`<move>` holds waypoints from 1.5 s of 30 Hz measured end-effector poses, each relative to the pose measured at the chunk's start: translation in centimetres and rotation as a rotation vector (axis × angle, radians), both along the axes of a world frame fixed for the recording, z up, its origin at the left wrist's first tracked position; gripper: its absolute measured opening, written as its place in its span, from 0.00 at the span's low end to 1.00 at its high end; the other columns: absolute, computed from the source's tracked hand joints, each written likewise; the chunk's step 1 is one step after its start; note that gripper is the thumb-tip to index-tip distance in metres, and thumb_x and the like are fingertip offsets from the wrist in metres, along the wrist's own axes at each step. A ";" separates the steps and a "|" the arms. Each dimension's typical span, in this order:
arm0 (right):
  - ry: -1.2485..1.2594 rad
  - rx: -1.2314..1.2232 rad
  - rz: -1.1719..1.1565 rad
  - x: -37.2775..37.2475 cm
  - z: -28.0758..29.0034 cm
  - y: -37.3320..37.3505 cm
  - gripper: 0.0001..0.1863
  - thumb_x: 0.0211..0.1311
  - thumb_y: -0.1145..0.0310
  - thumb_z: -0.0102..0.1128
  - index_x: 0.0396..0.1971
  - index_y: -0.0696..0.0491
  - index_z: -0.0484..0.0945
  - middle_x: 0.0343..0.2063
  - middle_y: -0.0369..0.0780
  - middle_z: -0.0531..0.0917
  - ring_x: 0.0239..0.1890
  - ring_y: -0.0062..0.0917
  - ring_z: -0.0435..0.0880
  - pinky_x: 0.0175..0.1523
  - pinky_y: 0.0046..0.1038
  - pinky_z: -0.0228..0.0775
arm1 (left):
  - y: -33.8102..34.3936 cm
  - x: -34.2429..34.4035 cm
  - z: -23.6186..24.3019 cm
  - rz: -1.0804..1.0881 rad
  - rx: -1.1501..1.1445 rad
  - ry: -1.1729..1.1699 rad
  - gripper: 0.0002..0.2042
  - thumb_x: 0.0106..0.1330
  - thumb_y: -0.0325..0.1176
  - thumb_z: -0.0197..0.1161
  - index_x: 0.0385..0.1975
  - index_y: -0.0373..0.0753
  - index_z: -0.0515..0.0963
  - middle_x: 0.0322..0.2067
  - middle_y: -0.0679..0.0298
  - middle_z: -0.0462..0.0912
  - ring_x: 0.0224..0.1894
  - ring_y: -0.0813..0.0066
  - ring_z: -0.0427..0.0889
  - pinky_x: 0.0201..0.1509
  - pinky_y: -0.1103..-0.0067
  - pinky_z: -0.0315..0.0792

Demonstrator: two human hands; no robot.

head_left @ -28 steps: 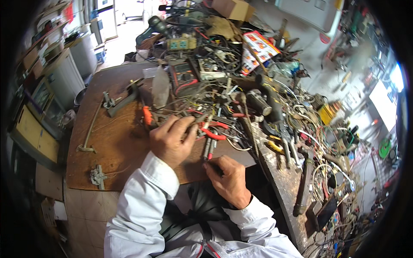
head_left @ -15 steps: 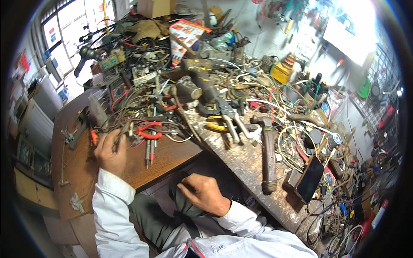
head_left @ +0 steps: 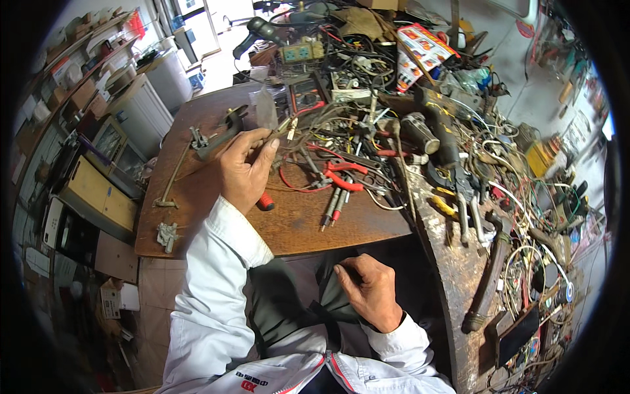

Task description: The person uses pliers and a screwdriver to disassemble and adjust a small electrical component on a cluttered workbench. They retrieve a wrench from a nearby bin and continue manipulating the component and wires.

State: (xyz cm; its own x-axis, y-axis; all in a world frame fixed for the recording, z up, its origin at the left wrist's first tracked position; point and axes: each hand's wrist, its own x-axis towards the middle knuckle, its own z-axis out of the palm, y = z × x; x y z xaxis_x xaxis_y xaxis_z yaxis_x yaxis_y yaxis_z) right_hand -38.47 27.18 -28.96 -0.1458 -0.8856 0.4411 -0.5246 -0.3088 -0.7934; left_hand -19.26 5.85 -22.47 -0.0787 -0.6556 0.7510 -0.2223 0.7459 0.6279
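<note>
My left hand (head_left: pixel 244 167) is raised over the wooden tabletop (head_left: pixel 203 230), thumb and fingers pinched on thin wires (head_left: pixel 283 128) beside a small white connector. A red-handled tool (head_left: pixel 265 201) lies below it. Red-handled pliers (head_left: pixel 344 184) and two test probes (head_left: pixel 331 210) lie to its right, by a loose pile of wires and small tools. A multimeter (head_left: pixel 305 92) sits behind. My right hand (head_left: pixel 367 292) is low over my lap, off the table, its fingers curled; whatever they hold, if anything, is hidden.
A cluttered, worn side bench (head_left: pixel 453 276) runs along the right, with a hammer (head_left: pixel 485 282), grey-handled cutters (head_left: pixel 466 217) and tangled cables (head_left: pixel 518 184). Cables and cardboard fill the back. Cabinets (head_left: pixel 98 197) stand at the left, and a bright doorway (head_left: pixel 210 33) is beyond.
My right hand has left the probes and dropped toward my lap. My left hand has lifted with the wires, uncovering more of the red-handled tool. The view swung right, then back left.
</note>
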 end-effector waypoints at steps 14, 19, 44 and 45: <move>0.158 -0.126 -0.014 0.8 0.3 -4.8 0.05 0.54 0.78 0.70 0.30 0.59 0.82 0.22 0.45 0.81 0.22 0.36 0.82 0.26 0.31 0.71 | 0.2 1.2 -1.1 0.016 -0.038 -0.137 0.08 0.64 0.20 0.66 0.42 0.28 0.80 0.31 0.62 0.83 0.32 0.81 0.81 0.33 0.83 0.75; 0.174 -0.085 0.011 0.5 0.6 -4.6 0.07 0.55 0.75 0.69 0.34 0.55 0.82 0.22 0.41 0.78 0.22 0.35 0.81 0.25 0.33 0.71 | 1.7 0.6 -0.4 0.125 -0.160 -0.342 0.08 0.61 0.19 0.67 0.40 0.28 0.80 0.28 0.62 0.80 0.26 0.81 0.74 0.29 0.82 0.69; 0.089 -0.117 -0.038 -1.7 1.0 -2.7 0.10 0.59 0.72 0.63 0.26 0.58 0.70 0.25 0.46 0.74 0.28 0.44 0.79 0.30 0.41 0.70 | 0.8 0.8 -2.7 0.054 -0.175 -0.481 0.08 0.59 0.20 0.68 0.33 0.33 0.75 0.26 0.65 0.73 0.24 0.80 0.68 0.26 0.81 0.63; 0.081 -0.119 -0.048 -1.8 1.0 -2.5 0.10 0.59 0.72 0.63 0.26 0.59 0.70 0.25 0.46 0.75 0.28 0.44 0.79 0.30 0.41 0.70 | 0.7 0.9 -3.1 0.069 -0.185 -0.475 0.08 0.59 0.20 0.69 0.33 0.33 0.75 0.26 0.64 0.73 0.24 0.80 0.68 0.26 0.81 0.63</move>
